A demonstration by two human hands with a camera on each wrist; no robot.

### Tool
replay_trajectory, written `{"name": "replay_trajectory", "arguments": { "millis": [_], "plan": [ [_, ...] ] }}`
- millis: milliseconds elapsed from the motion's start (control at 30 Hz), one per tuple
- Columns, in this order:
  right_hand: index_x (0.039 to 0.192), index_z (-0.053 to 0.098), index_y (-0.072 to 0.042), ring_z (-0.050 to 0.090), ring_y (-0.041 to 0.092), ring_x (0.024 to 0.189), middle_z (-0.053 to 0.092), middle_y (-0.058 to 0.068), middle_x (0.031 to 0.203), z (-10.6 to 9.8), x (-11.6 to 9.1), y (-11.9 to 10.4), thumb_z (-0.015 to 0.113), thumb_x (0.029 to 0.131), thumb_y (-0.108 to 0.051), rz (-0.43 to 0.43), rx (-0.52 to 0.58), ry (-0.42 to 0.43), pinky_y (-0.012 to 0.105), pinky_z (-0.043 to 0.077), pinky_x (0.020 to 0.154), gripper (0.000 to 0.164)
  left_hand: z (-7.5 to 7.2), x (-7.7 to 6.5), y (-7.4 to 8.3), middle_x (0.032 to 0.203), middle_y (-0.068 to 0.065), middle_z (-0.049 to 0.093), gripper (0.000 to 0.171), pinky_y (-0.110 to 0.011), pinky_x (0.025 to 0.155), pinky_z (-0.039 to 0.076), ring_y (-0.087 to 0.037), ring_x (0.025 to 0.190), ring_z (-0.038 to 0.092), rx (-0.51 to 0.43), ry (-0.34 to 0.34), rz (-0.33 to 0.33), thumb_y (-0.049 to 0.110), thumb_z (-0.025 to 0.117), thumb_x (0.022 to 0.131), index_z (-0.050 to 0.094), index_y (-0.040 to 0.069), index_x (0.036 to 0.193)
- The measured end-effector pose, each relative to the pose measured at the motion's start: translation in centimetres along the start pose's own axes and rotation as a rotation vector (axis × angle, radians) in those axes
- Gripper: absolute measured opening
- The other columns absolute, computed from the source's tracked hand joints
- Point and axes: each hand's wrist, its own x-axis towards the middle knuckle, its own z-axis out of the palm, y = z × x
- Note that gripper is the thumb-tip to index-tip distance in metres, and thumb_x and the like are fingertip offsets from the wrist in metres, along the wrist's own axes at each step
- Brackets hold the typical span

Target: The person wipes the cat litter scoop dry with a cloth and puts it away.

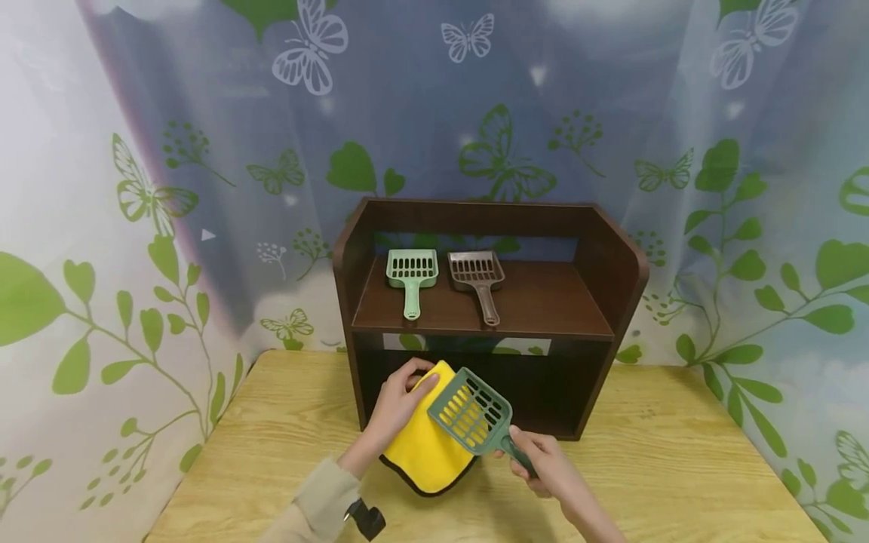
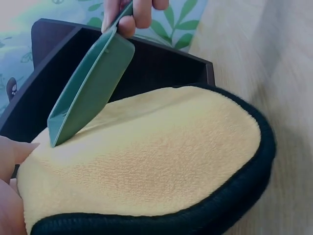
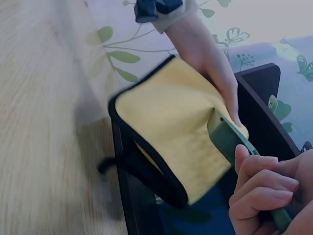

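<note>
A yellow cloth with black edging hangs from my left hand, which pinches it near its top between thumb and fingers. My right hand grips the handle of a dark green slotted litter scoop. In the head view the scoop's head overlaps the cloth. From the left wrist the scoop appears edge-on, its front edge against the cloth. The right wrist view has the curled right fingers around the handle, with the scoop's tip at the cloth.
Behind the hands stands a dark brown two-level shelf. On its upper board lie a light green scoop and a brown scoop, handles toward me. The shelf stands on a wooden table, with a patterned curtain behind.
</note>
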Motion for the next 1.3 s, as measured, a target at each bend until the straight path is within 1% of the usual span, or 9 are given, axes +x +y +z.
{"name": "replay_trajectory", "arguments": {
  "millis": [200, 333, 500, 567, 667, 800, 967, 1133, 1300],
  "plan": [
    [0.107, 0.066, 0.008, 0.024, 0.002, 0.04, 0.045, -0.004, 0.061, -0.7, 0.3, 0.2, 0.043, 0.109, -0.043, -0.002, -0.007, -0.007, 0.019, 0.023, 0.041, 0.056, -0.4, -0.4, -0.3, 0.096, -0.014, 0.075, 0.029, -0.027, 0.062, 0.052, -0.017, 0.068, 0.067, 0.025, -0.026, -0.02, 0.025, 0.063, 0.102, 0.064, 0.004, 0.122],
    [0.11, 0.067, 0.01, 0.023, 0.002, 0.04, 0.045, -0.004, 0.061, -0.4, 0.4, 0.3, 0.043, 0.109, -0.041, -0.014, -0.048, -0.085, 0.018, 0.023, 0.04, 0.057, -0.7, 0.1, 0.0, 0.097, -0.014, 0.076, 0.029, -0.026, 0.062, 0.053, -0.017, 0.068, 0.067, 0.032, -0.045, 0.004, 0.026, 0.064, 0.102, 0.065, 0.005, 0.122],
    [0.112, 0.069, 0.009, 0.024, 0.003, 0.042, 0.047, -0.002, 0.062, -0.5, 0.3, 0.1, 0.043, 0.11, -0.037, -0.071, -0.111, -0.191, 0.017, 0.024, 0.04, 0.052, -1.1, 1.3, 0.8, 0.109, -0.009, 0.075, 0.03, -0.028, 0.072, 0.056, -0.018, 0.083, 0.072, 0.092, -0.118, 0.09, 0.031, 0.065, 0.101, 0.066, 0.011, 0.124],
    [0.111, 0.07, 0.008, 0.024, 0.003, 0.042, 0.048, -0.001, 0.062, -0.8, 0.4, -0.1, 0.043, 0.11, -0.035, -0.089, -0.136, -0.214, 0.017, 0.024, 0.04, 0.051, -1.1, 1.6, 1.1, 0.115, -0.007, 0.074, 0.028, -0.03, 0.079, 0.056, -0.02, 0.098, 0.072, 0.136, -0.168, 0.141, 0.031, 0.065, 0.101, 0.067, 0.013, 0.122],
    [0.11, 0.07, 0.007, 0.023, 0.003, 0.042, 0.047, -0.001, 0.061, -1.1, 0.4, -0.3, 0.044, 0.11, -0.034, -0.1, -0.166, -0.241, 0.017, 0.024, 0.04, 0.049, -0.8, 1.9, 1.8, 0.113, -0.003, 0.074, 0.022, -0.031, 0.084, 0.055, -0.02, 0.102, 0.071, 0.186, -0.263, 0.217, 0.027, 0.066, 0.1, 0.069, 0.015, 0.118],
    [0.105, 0.072, 0.004, 0.026, 0.003, 0.043, 0.049, -0.001, 0.061, -1.0, 0.5, -0.8, 0.046, 0.109, -0.033, -0.11, -0.227, -0.271, 0.017, 0.026, 0.042, 0.045, 0.2, 2.1, 2.8, 0.101, -0.001, 0.075, 0.017, -0.027, 0.076, 0.054, -0.013, 0.083, 0.068, 0.216, -0.422, 0.286, 0.024, 0.066, 0.101, 0.07, 0.015, 0.115],
    [0.098, 0.076, 0.002, 0.031, 0.003, 0.043, 0.057, -0.001, 0.062, -0.3, 0.8, -1.4, 0.05, 0.108, -0.034, -0.103, -0.256, -0.281, 0.017, 0.028, 0.043, 0.045, 1.4, 2.0, 3.9, 0.1, 0.005, 0.074, 0.016, -0.022, 0.066, 0.05, -0.006, 0.071, 0.059, 0.26, -0.592, 0.332, 0.027, 0.066, 0.1, 0.07, 0.018, 0.112],
    [0.096, 0.074, 0.004, 0.029, 0.003, 0.042, 0.055, -0.002, 0.061, -0.1, 0.7, -1.4, 0.051, 0.108, -0.032, -0.092, -0.244, -0.27, 0.018, 0.027, 0.043, 0.045, 1.8, 1.9, 4.5, 0.099, 0.009, 0.071, 0.011, -0.02, 0.064, 0.048, -0.004, 0.065, 0.052, 0.262, -0.65, 0.348, 0.025, 0.067, 0.099, 0.071, 0.02, 0.108],
    [0.098, 0.073, 0.006, 0.028, 0.002, 0.043, 0.057, -0.001, 0.064, -0.3, 0.3, -1.0, 0.05, 0.108, -0.028, -0.143, -0.247, -0.287, 0.018, 0.026, 0.043, 0.043, 1.7, 1.9, 4.3, 0.101, 0.007, 0.073, 0.013, -0.021, 0.069, 0.05, -0.004, 0.071, 0.058, 0.264, -0.644, 0.335, 0.026, 0.065, 0.101, 0.07, 0.018, 0.11]
  ]
}}
